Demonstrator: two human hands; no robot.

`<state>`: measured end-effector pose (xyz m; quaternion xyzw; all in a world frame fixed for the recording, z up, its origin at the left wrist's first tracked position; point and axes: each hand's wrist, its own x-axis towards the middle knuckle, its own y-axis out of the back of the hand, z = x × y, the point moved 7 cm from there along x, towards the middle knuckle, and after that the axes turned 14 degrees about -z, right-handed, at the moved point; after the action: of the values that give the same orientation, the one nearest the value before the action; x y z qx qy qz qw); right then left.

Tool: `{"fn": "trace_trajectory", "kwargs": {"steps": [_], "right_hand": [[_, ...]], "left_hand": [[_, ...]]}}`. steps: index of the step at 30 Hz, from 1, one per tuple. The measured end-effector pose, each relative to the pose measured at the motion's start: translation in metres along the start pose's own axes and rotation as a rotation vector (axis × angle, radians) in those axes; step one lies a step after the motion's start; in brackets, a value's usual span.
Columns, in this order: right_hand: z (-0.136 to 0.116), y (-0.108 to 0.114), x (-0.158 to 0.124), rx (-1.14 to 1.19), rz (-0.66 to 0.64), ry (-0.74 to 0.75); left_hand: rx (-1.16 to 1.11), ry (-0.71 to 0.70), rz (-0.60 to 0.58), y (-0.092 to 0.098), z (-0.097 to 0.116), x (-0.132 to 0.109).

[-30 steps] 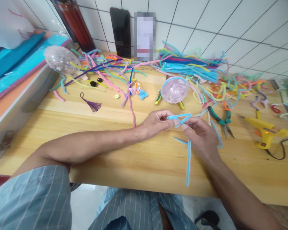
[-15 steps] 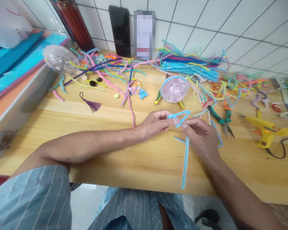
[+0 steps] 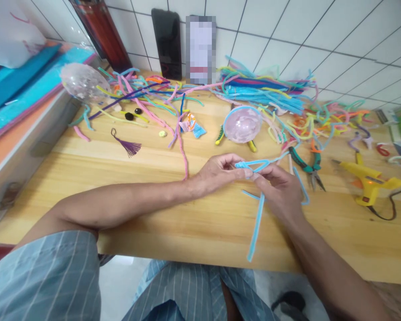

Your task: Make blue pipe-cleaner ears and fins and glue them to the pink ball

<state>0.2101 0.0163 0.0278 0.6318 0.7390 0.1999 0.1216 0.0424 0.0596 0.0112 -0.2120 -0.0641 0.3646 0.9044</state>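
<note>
A light blue pipe cleaner (image 3: 256, 227) is held between both hands above the table. Its upper part is bent into a narrow loop with a coiled bit at the left, and one long straight end hangs down. My left hand (image 3: 222, 171) pinches the coiled part between thumb and fingers. Close against it, my right hand (image 3: 280, 187) grips the same pipe cleaner near the loop, the fingertips almost touching those of the left. Part of the bend is hidden behind the fingers. More light blue pieces lie under and beside my right hand.
Green-handled pliers (image 3: 309, 167) and a yellow glue gun (image 3: 367, 178) lie to the right. A clear pink-tinted dome (image 3: 242, 125) rests on other pliers. Behind are heaped pipe cleaners (image 3: 263, 96) and two phones, one black (image 3: 167, 44). A purple tassel (image 3: 128, 146) lies left.
The hanging end of the pipe cleaner has swung slightly left. Its loop has tilted and shifted a little rightward, while both hands stay close together.
</note>
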Motion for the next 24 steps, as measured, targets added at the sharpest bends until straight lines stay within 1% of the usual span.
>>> {"fn": "trace_trajectory", "kwargs": {"steps": [5, 7, 10, 13, 15, 17, 19, 21, 24], "right_hand": [[-0.001, 0.0, 0.0, -0.013, 0.002, 0.006], [-0.005, -0.001, 0.001, -0.034, -0.003, 0.041], [-0.014, 0.0, 0.001, -0.106, -0.007, 0.136], [-0.027, 0.003, 0.0, -0.257, 0.022, 0.272], [-0.037, 0.006, -0.003, -0.378, 0.065, 0.384], [-0.043, 0.007, -0.008, -0.473, 0.105, 0.49], [-0.046, 0.007, -0.012, -0.547, 0.119, 0.556], [-0.046, 0.006, -0.015, -0.603, 0.112, 0.596], [-0.047, 0.007, -0.017, -0.641, 0.093, 0.632]], "left_hand": [[0.02, -0.068, -0.021, 0.001, 0.005, 0.001], [0.032, -0.1, -0.022, 0.002, 0.005, 0.0], [0.054, -0.09, -0.023, 0.001, 0.003, -0.001], [0.04, -0.029, -0.05, 0.001, 0.0, -0.001], [-0.037, 0.057, -0.089, 0.001, -0.005, 0.001], [-0.153, 0.184, -0.175, -0.003, -0.012, 0.002], [-0.256, 0.292, -0.29, -0.011, -0.018, 0.002], [-0.331, 0.333, -0.375, -0.016, -0.019, 0.001], [-0.418, 0.33, -0.416, -0.019, -0.018, 0.0]]}}
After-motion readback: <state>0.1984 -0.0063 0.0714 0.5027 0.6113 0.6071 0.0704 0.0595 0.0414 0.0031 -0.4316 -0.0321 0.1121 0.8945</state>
